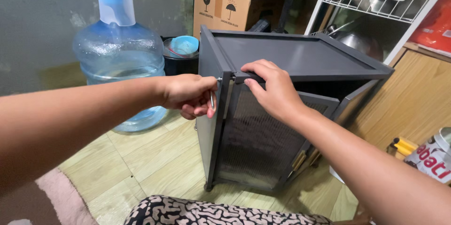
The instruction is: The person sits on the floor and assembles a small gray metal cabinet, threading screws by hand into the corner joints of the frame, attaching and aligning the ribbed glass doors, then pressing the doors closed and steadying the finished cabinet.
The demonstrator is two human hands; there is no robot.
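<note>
While the left hand [190, 96] pinches a thin metal tool [212, 99] at the small dark grey metal cabinet's [291, 56] nine-o'clock corner, right hand [272, 89] fingers curled over the mesh door's [256, 135] top, the tool could slip and the door sag.

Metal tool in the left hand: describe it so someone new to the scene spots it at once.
Find the dark grey cabinet standing on the tiled floor. At its top front left corner, the left hand grips a thin silver metal tool, beside the right hand resting on the door's top edge. It is the only shiny, slim metal piece there.
</note>
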